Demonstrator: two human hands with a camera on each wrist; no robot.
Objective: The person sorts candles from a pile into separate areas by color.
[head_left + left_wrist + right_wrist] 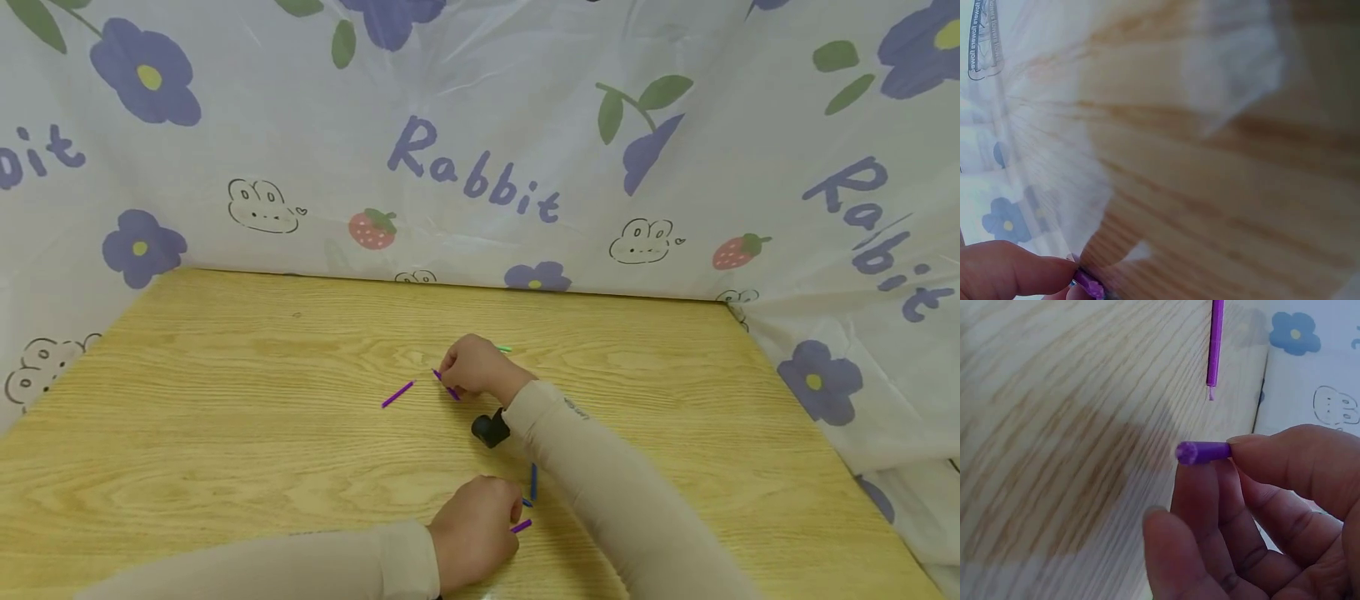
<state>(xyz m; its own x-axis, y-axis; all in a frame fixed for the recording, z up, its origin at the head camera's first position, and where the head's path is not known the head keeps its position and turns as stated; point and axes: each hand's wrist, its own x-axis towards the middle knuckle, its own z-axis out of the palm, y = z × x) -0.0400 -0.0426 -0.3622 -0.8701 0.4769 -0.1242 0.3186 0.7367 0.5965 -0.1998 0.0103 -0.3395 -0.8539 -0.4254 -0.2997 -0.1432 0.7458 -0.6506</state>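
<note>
"Flowered cloth (pixel 487 100) backs the desk (pixel 225 433). Hands?"

"Right hand (pixel 480 367) pinches a purple stick (pixel 1207 452), just right of the loose stick (pixel 397 394); left hand (pixel 480 525) grips another stick (pixel 521 527), well nearside of it."

"Step?"

"Arranging, probably; next calls for gentle release."

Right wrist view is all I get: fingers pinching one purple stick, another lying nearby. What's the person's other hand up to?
Observer: The left hand is pinching a purple stick too.
Visitor: Oh, nice! Any colours besides purple?
Observer: Yes, a blue stick lies on the table, partly hidden by the right sleeve.
Visitor: And that printed sheet, is it only flowers and bunny faces?
Observer: No, the head view shows red strawberries on it as well.
</note>
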